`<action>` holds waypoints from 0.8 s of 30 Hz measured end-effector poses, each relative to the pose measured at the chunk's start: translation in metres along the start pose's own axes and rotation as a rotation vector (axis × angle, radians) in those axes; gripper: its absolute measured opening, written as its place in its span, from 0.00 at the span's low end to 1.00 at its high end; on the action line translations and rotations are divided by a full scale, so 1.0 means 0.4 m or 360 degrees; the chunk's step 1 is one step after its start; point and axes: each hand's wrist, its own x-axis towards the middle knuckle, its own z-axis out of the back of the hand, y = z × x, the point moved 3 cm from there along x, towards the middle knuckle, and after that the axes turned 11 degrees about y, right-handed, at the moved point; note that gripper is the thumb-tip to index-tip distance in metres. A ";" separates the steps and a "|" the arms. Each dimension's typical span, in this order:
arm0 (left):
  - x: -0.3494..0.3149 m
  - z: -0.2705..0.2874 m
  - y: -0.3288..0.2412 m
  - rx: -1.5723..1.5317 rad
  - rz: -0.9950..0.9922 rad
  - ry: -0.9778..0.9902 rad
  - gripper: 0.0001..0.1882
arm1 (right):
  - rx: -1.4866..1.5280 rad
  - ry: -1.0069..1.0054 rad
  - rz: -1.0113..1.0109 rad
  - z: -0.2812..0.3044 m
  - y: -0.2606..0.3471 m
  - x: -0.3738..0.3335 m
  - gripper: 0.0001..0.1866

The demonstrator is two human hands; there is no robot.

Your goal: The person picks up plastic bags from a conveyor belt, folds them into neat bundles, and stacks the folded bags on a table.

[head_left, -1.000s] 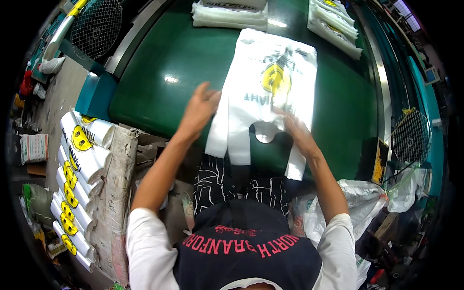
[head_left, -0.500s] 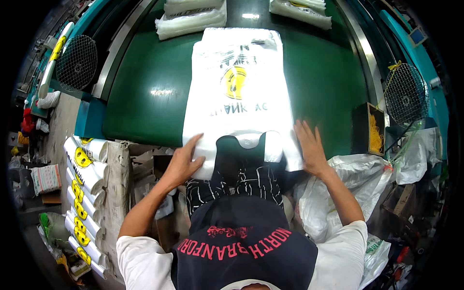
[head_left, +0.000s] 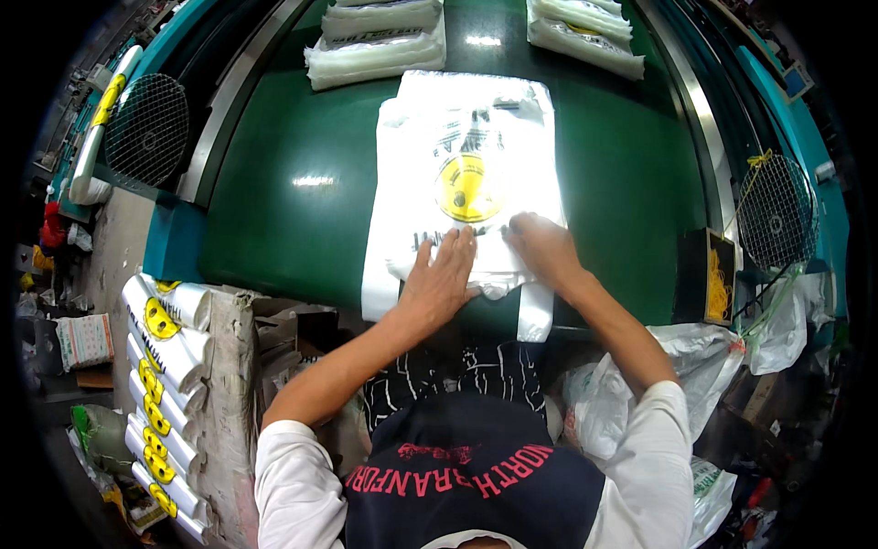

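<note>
We had both hands flat on the white plastic bag stack with yellow round print [head_left: 462,174]: left hand [head_left: 441,282] spread, right hand [head_left: 541,249] pressed beside it. Stack ran lengthwise away from our palms over the green belt [head_left: 293,210].

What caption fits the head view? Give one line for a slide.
Both hands, left hand and right hand, press flat on a stack of white plastic bags on a green belt.

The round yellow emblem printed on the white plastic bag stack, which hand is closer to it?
Left, narrowly. The left hand lies just below the round yellow emblem; the right hand is below it and off to its right.
</note>
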 end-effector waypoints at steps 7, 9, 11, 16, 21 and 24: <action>0.096 0.024 0.098 -0.0540 0.0044 0.0683 0.21 | -0.0161 -0.0005 0.0417 0.042 -0.045 -0.026 0.20; 0.163 0.081 0.222 -0.1378 0.0398 0.0980 0.15 | 0.0070 0.0308 -0.0390 0.041 -0.089 0.055 0.24; 0.173 0.136 0.201 -0.0542 0.0507 -0.0159 0.20 | 0.0321 0.0293 -0.0312 0.037 -0.175 0.129 0.26; 0.223 0.021 0.130 0.0069 0.0019 0.0058 0.25 | 0.0347 0.0519 -0.0435 0.068 -0.160 0.193 0.30; 0.207 0.081 0.067 -0.0656 -0.0197 0.0497 0.24 | 0.0471 0.0566 -0.0666 0.091 -0.343 0.061 0.18; 0.079 0.049 -0.016 -0.0226 -0.0491 0.0338 0.39 | 0.1628 0.0280 -0.0677 0.117 -0.318 0.062 0.13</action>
